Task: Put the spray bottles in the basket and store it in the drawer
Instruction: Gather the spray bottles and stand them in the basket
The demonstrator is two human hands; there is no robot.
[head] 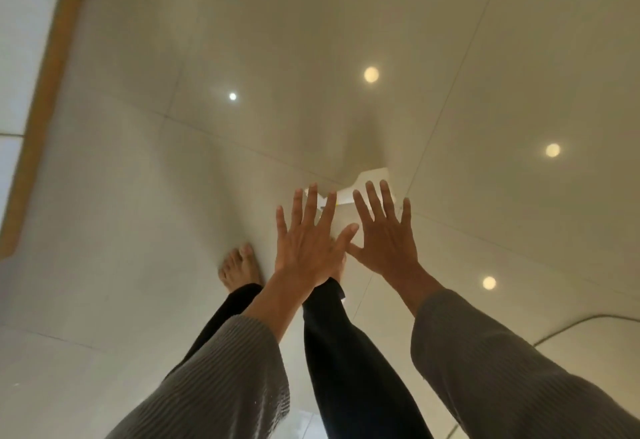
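Observation:
I look straight down at a glossy pale tiled floor. My left hand (306,241) and my right hand (384,234) are stretched out side by side, palms down, fingers spread, holding nothing. Both wear grey ribbed sleeves. Beyond the fingertips a small white object (370,182) lies on the floor, partly hidden by my fingers; I cannot tell what it is. No spray bottle, basket or drawer is in view.
My bare feet (240,265) and dark trouser legs (346,352) stand below the hands. A wooden strip (45,92) runs along the left edge. A curved pale edge (588,321) shows at the lower right. Ceiling lights reflect in the tiles.

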